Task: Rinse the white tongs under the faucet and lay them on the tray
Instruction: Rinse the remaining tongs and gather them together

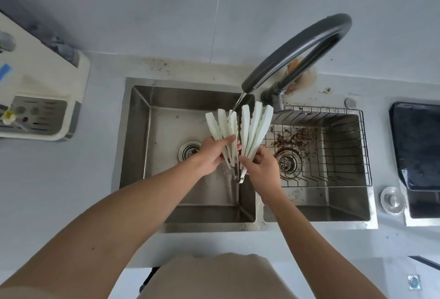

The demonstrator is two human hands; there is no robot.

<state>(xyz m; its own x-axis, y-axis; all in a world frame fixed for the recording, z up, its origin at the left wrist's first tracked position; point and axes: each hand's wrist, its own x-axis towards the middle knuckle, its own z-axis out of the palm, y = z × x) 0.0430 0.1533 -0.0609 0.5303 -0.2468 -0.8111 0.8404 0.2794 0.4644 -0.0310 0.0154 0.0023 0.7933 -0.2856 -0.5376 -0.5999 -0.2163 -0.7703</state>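
Tongs under the stream — light, wet and springy

Tongs [238, 129] sit over the divider of the sink [133, 132], their white blades fanned upward and away from both grips, with the metal hinge end hanging just below the hands. The left hand [214, 153] curls round the left fan of blades low down, near where they meet the metal; the right hand [259, 165] pinches the right fan at the same level. A thin stream from the faucet [297, 49] lands on a blade tip above the left grip.

They look light and fairly stiff — plastic blades on a sprung metal joint, by my reading — so weight is no worry, but wet plastic is likely slick and the spring may push the two fans apart. The safest hold seems to be right where the fingers are now, close to the hinge, where the blades bunch and the narrow stems give purchase. The dark tray [416, 146] lies well off to the right of the right hand, past the wire basket [333, 137].
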